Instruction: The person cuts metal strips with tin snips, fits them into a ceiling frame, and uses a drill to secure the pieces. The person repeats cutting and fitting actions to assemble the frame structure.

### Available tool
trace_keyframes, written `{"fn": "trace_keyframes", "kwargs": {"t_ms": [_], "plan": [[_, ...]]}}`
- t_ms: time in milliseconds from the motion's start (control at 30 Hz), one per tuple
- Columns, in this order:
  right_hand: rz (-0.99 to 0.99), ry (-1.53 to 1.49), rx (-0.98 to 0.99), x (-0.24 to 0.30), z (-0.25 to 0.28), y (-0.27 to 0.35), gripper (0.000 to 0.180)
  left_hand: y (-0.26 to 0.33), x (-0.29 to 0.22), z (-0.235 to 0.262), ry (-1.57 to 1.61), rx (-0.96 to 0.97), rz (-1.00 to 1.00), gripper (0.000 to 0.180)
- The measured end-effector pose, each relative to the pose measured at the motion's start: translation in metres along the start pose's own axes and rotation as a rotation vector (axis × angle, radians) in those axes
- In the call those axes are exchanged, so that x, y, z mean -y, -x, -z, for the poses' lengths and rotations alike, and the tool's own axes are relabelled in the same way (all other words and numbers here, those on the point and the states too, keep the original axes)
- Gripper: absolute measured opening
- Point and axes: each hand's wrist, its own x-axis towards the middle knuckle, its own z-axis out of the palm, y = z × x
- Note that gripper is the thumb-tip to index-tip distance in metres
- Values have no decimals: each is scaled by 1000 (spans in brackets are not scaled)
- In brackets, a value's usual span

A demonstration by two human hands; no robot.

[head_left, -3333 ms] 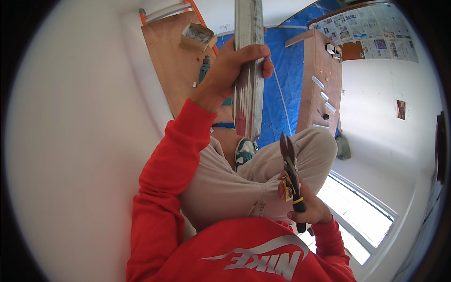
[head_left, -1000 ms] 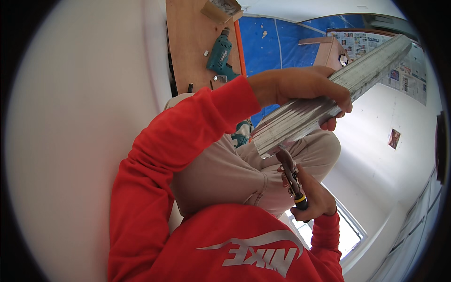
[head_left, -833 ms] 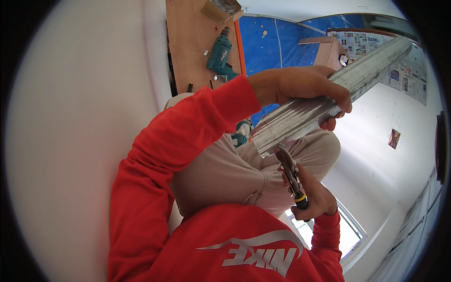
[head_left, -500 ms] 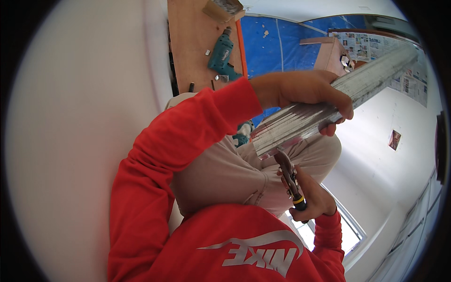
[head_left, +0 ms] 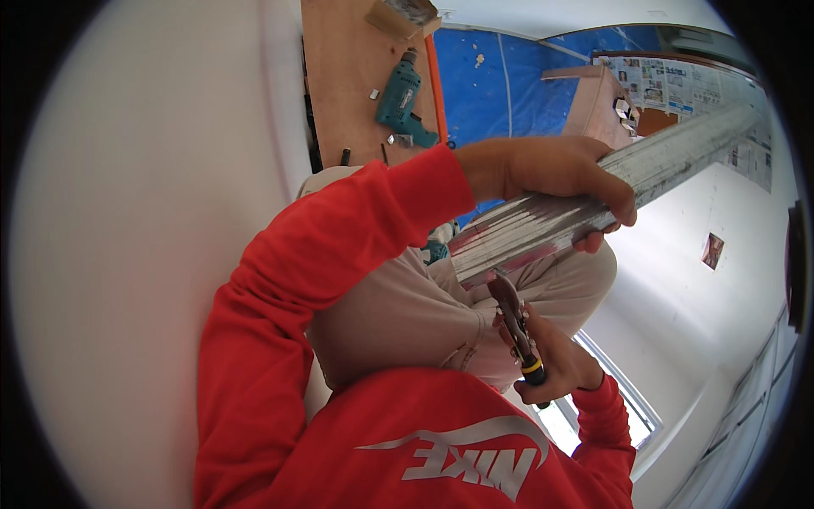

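A long silvery metal channel (head_left: pixel 678 161) slants from above my lap up toward the far right. My left hand (head_left: pixel 560 170) is wrapped round it, with the thumb side over its face and fingertips curling under the lower edge. Below the channel's near end, my right hand (head_left: pixel 560 356) is closed round the handle of a pair of snips (head_left: pixel 514 322) with brownish jaws and a black grip with a yellow band. The tips of the jaws meet the channel's lower edge near that end. Whether the jaws are parted is too small to tell.
A teal power drill (head_left: pixel 400 102) lies on a wooden board (head_left: pixel 339 76) beside an open cardboard box (head_left: pixel 403 21). Blue sheeting (head_left: pixel 509 85) covers the floor beyond. Another teal tool (head_left: pixel 437 246) sits partly hidden by my legs. A pale wall (head_left: pixel 153 254) rises close on my left.
My right hand and the snips have shifted slightly left along the channel's lower edge. The channel has tilted a little, its far end dropping; my left hand keeps its grip.
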Motion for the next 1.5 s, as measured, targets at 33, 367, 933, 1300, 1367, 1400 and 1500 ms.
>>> {"fn": "trace_keyframes", "kwargs": {"t_ms": [33, 367, 933, 1300, 1367, 1400, 1500], "plan": [[4, 8, 15, -1, 1, 0, 94, 1, 2, -1, -14, 4, 10, 35], [108, 25, -5, -10, -9, -6, 81, 0, 3, -1, -8, 11, -7, 32], [18, -25, -41, -10, -12, 2, 65, -4, 16, 3, 15, -2, 35, 31], [-4, -166, -45, -10, -11, -19, 83, 4, 5, 16, -66, -121, 38, 37], [-83, -156, -85, -7, -11, -17, 90, 3, 4, 19, -59, -123, 9, 37], [-109, -151, -115, -6, -11, -15, 93, 3, 3, 22, -60, -110, 0, 37], [-185, -99, -178, -9, -19, -13, 93, 1, 2, 31, -104, -122, -38, 32]]}}
